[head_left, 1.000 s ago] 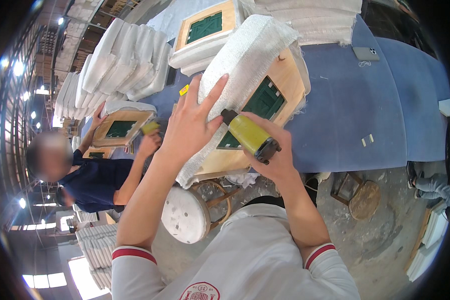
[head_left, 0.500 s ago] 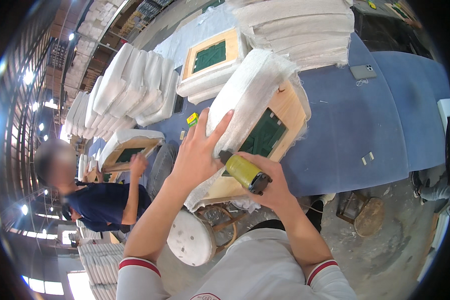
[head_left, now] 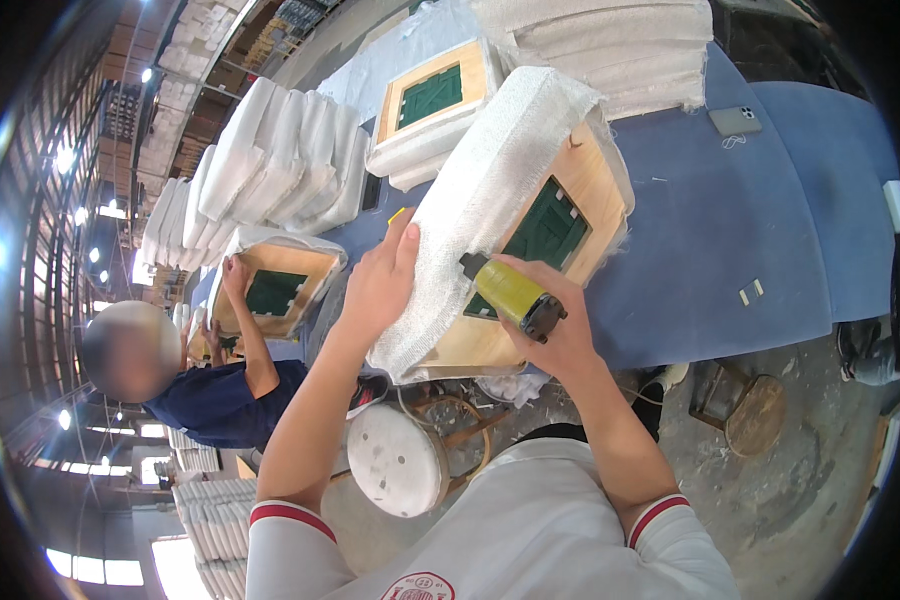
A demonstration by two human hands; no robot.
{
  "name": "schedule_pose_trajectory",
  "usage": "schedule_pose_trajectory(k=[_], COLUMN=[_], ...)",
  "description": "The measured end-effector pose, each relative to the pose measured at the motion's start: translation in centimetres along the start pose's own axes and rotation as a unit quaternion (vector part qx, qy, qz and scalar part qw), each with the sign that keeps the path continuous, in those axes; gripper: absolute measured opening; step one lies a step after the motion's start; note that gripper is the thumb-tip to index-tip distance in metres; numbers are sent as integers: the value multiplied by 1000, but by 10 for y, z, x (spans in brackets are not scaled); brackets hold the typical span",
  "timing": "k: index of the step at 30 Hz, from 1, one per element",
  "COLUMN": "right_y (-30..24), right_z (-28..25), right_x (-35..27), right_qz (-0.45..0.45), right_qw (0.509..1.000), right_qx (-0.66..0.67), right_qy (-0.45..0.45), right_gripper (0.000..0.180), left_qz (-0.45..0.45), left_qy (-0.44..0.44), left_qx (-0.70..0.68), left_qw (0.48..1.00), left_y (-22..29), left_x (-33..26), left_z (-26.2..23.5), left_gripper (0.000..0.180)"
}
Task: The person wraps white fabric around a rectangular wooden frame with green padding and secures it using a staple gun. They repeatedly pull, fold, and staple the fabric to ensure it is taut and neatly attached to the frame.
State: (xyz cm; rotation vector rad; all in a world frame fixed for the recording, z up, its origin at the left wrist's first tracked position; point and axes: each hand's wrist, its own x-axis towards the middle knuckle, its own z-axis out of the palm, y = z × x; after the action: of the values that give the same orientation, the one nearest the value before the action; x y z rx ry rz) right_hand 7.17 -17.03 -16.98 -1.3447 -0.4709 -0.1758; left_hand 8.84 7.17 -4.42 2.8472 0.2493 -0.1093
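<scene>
A padded seat cushion [head_left: 475, 190] with a white woven cover stands tilted in front of me. Its wooden base [head_left: 595, 170] faces right, with green webbing [head_left: 547, 235] across the opening. My left hand [head_left: 380, 280] grips its left padded edge, the fingers partly hidden behind it. In my right hand [head_left: 560, 315] is a yellow-green and black staple gun [head_left: 505, 290], held by its body. The gun's black nose points at the cover's edge along the frame; whether they touch I cannot tell.
Stacked white cushions [head_left: 280, 160] stand at the left, and another cushion [head_left: 430, 100] lies behind mine. A phone [head_left: 735, 121] is on the blue table [head_left: 710, 220]. A co-worker [head_left: 230, 400] handles a cushion [head_left: 280, 285] at left. Stools [head_left: 395, 460] stand below.
My left hand has drawn back from spread fingers on the cover to the cushion's left edge. The staple gun has shifted slightly up and right. The co-worker's hand now touches their cushion.
</scene>
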Motion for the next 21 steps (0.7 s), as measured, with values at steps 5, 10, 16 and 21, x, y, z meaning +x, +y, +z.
schedule_pose_trajectory(k=[5, 10, 16, 21], right_y=[-12, 0, 1, 6], right_z=[8, 17, 14, 19], right_x=[-5, -5, -1, 4], right_qz=[48, 2, 6, 32], right_qw=[998, 999, 1000, 999], right_qx=[-40, -31, -1, -27], right_qy=[-14, 19, -1, 11], right_gripper=[58, 70, 65, 64], left_qz=[132, 151, 98, 83], left_qy=[37, 5, -36, -1], left_qx=[72, 132, -19, 45], left_qw=[988, 980, 994, 996], left_y=[8, 16, 2, 9], left_x=[-33, -38, -4, -10], left_z=[4, 1, -24, 1], left_gripper=[62, 68, 73, 67])
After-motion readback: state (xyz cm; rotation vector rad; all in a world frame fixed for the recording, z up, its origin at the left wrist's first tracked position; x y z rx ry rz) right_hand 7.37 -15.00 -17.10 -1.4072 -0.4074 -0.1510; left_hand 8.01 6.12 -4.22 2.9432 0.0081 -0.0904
